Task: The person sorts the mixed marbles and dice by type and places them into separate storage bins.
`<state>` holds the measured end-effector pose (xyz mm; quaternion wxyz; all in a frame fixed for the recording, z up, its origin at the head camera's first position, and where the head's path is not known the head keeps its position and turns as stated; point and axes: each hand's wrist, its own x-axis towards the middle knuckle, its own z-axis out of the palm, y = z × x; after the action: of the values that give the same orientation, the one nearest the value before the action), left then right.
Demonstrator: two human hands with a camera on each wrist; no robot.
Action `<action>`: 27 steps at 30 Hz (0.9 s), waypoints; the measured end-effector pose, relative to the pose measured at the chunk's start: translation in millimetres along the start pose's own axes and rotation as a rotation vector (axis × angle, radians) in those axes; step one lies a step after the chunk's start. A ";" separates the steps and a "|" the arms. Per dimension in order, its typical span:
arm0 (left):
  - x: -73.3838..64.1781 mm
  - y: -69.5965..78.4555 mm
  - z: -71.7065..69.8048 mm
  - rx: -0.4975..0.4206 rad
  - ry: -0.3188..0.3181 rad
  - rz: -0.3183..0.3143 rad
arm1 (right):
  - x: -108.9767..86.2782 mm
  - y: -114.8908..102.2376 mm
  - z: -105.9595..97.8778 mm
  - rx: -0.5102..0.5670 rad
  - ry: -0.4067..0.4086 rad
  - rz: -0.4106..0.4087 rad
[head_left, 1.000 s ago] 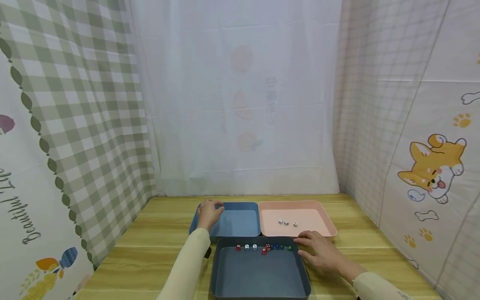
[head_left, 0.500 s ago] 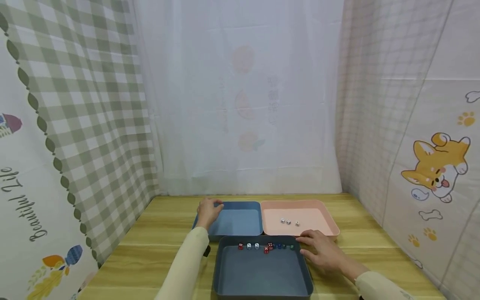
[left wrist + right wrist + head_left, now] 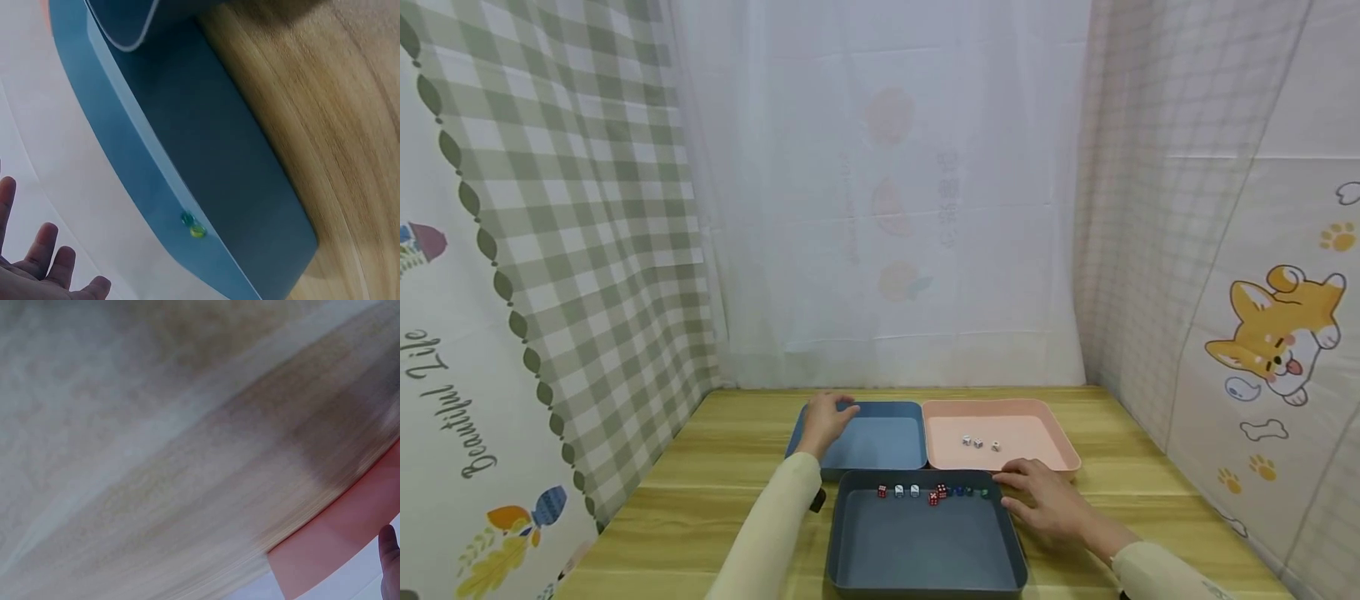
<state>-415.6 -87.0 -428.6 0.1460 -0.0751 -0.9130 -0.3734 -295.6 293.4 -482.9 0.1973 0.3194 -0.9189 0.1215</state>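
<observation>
My left hand hovers over the left part of the blue tray, fingers loosely bent and apart, nothing between them. In the left wrist view its fingers are spread beside that tray, where a green piece and a yellow-green piece lie close together. My right hand lies at the right rim of the dark grey tray, fingers extended and holding nothing. Along that tray's far side are red dice, white dice and small blue and green pieces.
A pink tray stands at the back right, against the blue one, with white dice in it. All three trays sit on a wood-grain table. A white curtain hangs behind, with patterned cloths at both sides.
My left hand has moved slightly right over the blue tray, its thumb and fingers now farther apart. The right hand has stayed by the grey tray; the head view has shifted a little.
</observation>
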 end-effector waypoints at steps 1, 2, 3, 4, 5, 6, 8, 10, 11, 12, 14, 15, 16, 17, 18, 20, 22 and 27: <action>0.1 0.6 0.7 -0.003 -0.008 0.005 | -0.2 -0.3 -0.3 -0.001 0.002 -0.003; 0.1 0.8 1.5 -0.007 -0.017 0.010 | -0.3 -0.5 -0.6 0.000 0.002 -0.005; 0.4 0.8 2.2 -0.009 -0.024 0.014 | -0.4 -0.9 -0.8 0.003 0.000 0.000; -0.1 0.8 2.7 -0.012 -0.032 0.022 | -0.5 -1.4 -1.1 0.005 -0.005 0.005; -0.7 0.8 2.9 -0.021 -0.042 0.025 | -0.5 -1.7 -1.2 0.006 -0.011 0.012; -1.7 0.7 2.9 -0.029 -0.051 0.031 | -0.6 -1.8 -1.1 0.005 -0.015 0.017; -4.3 0.7 2.3 -0.041 -0.076 0.040 | -0.4 -2.1 -1.1 0.005 -0.015 0.023; -8.3 1.2 0.8 -0.060 -0.109 0.043 | -0.4 -2.1 -1.5 0.003 -0.010 0.020; -10.1 1.1 0.2 -0.072 -0.126 0.043 | -0.5 -1.8 -1.6 0.003 -0.007 0.016; -12.0 0.8 -0.2 -0.084 -0.143 0.043 | -0.7 -1.6 -1.6 0.003 -0.002 0.010; -15.0 -0.7 -1.3 -0.092 -0.173 0.061 | -0.6 -0.9 -2.1 -0.001 0.004 -0.001; -16.7 -2.0 -1.3 -0.091 -0.191 0.070 | -0.9 -0.5 -2.0 -0.003 0.008 -0.005; -18.4 -3.6 -1.3 -0.081 -0.208 0.088 | -1.5 -0.2 -2.0 -0.008 0.011 -0.009; -20.0 -5.7 -1.1 -0.063 -0.225 0.113 | -2.2 0.0 -1.8 -0.015 0.015 -0.010; -21.7 -8.2 -0.9 -0.045 -0.240 0.139 | -3.0 0.1 -1.7 -0.021 0.019 -0.014; -24.8 -13.8 -0.4 0.000 -0.262 0.199 | -4.3 0.4 -1.3 -0.027 0.023 -0.010; -27.8 -19.9 -0.8 0.035 -0.272 0.248 | -4.6 0.3 -1.2 -0.027 0.016 0.000; -35.0 -32.2 -6.2 0.094 -0.304 0.313 | -2.2 -1.0 -1.9 -0.010 -0.012 0.009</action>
<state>-389.1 -115.2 -457.0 0.0664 -0.2645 -0.9181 -0.2877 -292.9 294.5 -482.1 0.1927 0.3149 -0.9221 0.1159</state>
